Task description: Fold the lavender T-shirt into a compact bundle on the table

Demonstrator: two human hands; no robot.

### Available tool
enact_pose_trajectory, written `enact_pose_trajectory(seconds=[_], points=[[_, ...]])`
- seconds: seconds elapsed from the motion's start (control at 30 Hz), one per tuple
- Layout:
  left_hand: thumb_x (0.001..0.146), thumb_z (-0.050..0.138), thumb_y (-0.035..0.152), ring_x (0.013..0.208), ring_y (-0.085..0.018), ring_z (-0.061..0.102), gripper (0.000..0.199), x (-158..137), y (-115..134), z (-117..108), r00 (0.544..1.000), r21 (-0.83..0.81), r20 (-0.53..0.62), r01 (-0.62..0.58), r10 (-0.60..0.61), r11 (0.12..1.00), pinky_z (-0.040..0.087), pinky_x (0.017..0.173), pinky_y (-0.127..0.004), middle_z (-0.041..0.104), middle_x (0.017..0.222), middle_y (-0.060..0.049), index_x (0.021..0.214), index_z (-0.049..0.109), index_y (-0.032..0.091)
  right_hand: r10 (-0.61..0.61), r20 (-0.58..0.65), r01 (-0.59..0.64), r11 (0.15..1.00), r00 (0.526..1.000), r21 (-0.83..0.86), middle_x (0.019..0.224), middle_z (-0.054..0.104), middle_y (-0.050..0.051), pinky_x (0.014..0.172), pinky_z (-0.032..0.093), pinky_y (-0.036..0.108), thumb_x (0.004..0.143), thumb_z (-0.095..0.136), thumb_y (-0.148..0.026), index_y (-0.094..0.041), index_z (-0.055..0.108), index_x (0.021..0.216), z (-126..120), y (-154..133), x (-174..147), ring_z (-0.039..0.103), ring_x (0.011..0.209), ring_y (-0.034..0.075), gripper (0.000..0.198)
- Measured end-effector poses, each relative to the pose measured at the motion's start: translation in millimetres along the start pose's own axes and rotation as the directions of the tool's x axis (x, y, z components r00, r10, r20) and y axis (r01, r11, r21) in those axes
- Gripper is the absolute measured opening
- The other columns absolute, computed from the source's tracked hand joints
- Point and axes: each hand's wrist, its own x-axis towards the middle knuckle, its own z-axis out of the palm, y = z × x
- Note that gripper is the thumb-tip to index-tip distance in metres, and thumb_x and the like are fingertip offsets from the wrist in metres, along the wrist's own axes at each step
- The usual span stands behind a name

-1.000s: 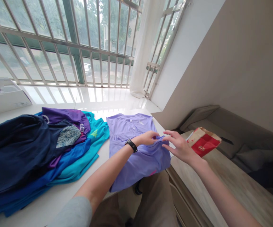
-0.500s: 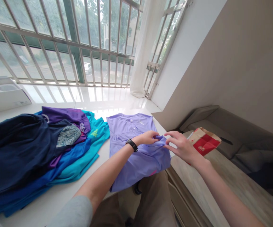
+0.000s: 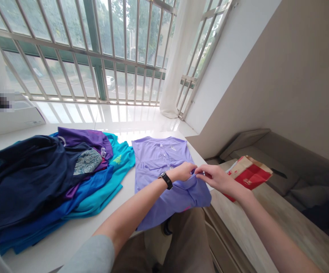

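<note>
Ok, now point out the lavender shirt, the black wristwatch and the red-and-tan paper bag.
Lavender shirt (image 3: 178, 197): head view, on its body fabric.
Black wristwatch (image 3: 168, 181): head view, on its strap.
Red-and-tan paper bag (image 3: 252, 175): head view, on its red area.

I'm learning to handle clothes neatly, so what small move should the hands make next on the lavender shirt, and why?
Probably ease the left hand and right hand gently apart to straighten the lavender shirt between them: both seem to pinch its fabric, fingertips close together near its right edge, and the cloth just below looks rumpled.
</note>
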Motion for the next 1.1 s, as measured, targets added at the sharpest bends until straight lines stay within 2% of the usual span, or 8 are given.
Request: enact_pose_trajectory(seconds=[0.17, 0.27, 0.43, 0.67, 0.8, 0.97, 1.03, 1.1], points=[[0.081, 0.061, 0.01, 0.071, -0.017, 0.058, 0.011, 1.4, -3.0, 4.7, 1.0, -0.003, 0.006, -0.01, 0.01, 1.0, 0.04, 0.065, -0.026, 0.066, 0.076, -0.002, 0.084, 0.07, 0.017, -0.033, -0.034, 0.033, 0.999, 0.999, 0.011, 0.084, 0.069, 0.003, 0.061, 0.048, 0.028, 0.091, 0.059, -0.038, -0.024, 0.072, 0.088, 2.8, -2.3, 3.9, 0.056, 0.061, 0.014, 0.02], [0.081, 0.063, 0.01, 0.068, -0.016, 0.058, 0.01, 2.4, -5.1, 4.5, 1.0, -0.023, 0.004, 0.002, -0.002, 1.0, 0.039, 0.063, -0.025, 0.065, 0.072, 0.0, 0.079, 0.069, 0.017, -0.018, -0.008, 0.018, 1.0, 1.0, 0.014, 0.091, 0.07, 0.003, 0.059, 0.047, 0.028, 0.092, 0.057, -0.038, -0.024, 0.07, 0.089, 4.0, -2.1, 3.8, 0.056, 0.06, 0.014, 0.019], [0.08, 0.065, 0.01, 0.069, -0.016, 0.058, 0.008, 2.7, -5.3, 0.2, 1.0, -0.046, 0.023, -0.006, 0.007, 0.999, 0.039, 0.062, -0.026, 0.067, 0.075, -0.001, 0.084, 0.07, 0.015, 0.028, 0.051, -0.029, 1.0, 0.998, 0.006, 0.081, 0.071, 0.001, 0.059, 0.046, 0.027, 0.09, 0.058, -0.034, -0.023, 0.069, 0.089, 5.1, -3.7, 3.8, 0.058, 0.06, 0.014, 0.016], [0.077, 0.067, 0.007, 0.066, -0.015, 0.056, 0.009, 1.2, -0.6, -0.4, 0.998, -0.01, 0.06, -0.016, 0.017, 1.0, 0.038, 0.06, -0.026, 0.063, 0.069, 0.0, 0.075, 0.067, 0.016, 0.076, 0.142, -0.068, 0.996, 0.987, -0.064, 0.077, 0.071, 0.0, 0.057, 0.043, 0.026, 0.087, 0.06, -0.03, -0.025, 0.069, 0.085, 3.1, -2.2, 6.7, 0.059, 0.06, 0.016, 0.01], [0.081, 0.064, 0.01, 0.063, -0.013, 0.052, 0.007, -0.9, 2.6, -6.6, 0.997, 0.018, 0.067, -0.038, 0.037, 0.999, 0.036, 0.059, -0.025, 0.061, 0.068, 0.001, 0.083, 0.069, 0.015, 0.096, 0.147, -0.069, 0.981, 0.985, -0.179, 0.08, 0.072, -0.001, 0.059, 0.043, 0.028, 0.087, 0.059, -0.028, -0.026, 0.068, 0.086, -3.1, 1.6, 1.7, 0.061, 0.063, 0.017, 0.009], [0.088, 0.061, 0.024, 0.062, -0.012, 0.049, 0.011, -2.9, 1.4, -20.3, 0.997, 0.095, 0.076, 0.024, -0.032, 0.995, 0.036, 0.061, -0.024, 0.061, 0.07, 0.002, 0.088, 0.068, 0.015, 0.127, 0.159, -0.086, 0.967, 0.979, -0.241, 0.098, 0.072, 0.004, 0.069, 0.047, 0.03, 0.092, 0.054, -0.031, -0.027, 0.063, 0.117, -19.8, 2.9, -10.2, 0.066, 0.077, 0.02, 0.027], [0.088, 0.061, 0.024, 0.062, -0.011, 0.048, 0.011, -3.8, 0.5, -25.9, 0.994, 0.119, 0.099, 0.036, -0.048, 0.992, 0.035, 0.061, -0.024, 0.06, 0.07, 0.002, 0.085, 0.066, 0.015, 0.112, 0.203, -0.059, 0.967, 0.973, -0.249, 0.102, 0.07, 0.006, 0.074, 0.048, 0.031, 0.095, 0.049, -0.03, -0.025, 0.065, 0.115, -26.3, 3.5, -13.2, 0.066, 0.084, 0.021, 0.026], [0.086, 0.06, 0.023, 0.062, -0.011, 0.047, 0.011, -5.1, 0.1, -31.6, 0.991, 0.124, 0.126, 0.038, -0.054, 0.992, 0.035, 0.061, -0.024, 0.059, 0.069, 0.002, 0.081, 0.065, 0.015, 0.089, 0.258, -0.021, 0.966, 0.962, -0.257, 0.099, 0.067, 0.006, 0.074, 0.047, 0.03, 0.097, 0.044, -0.029, -0.025, 0.067, 0.103, -30.7, 4.5, -14.7, 0.064, 0.084, 0.02, 0.024]])
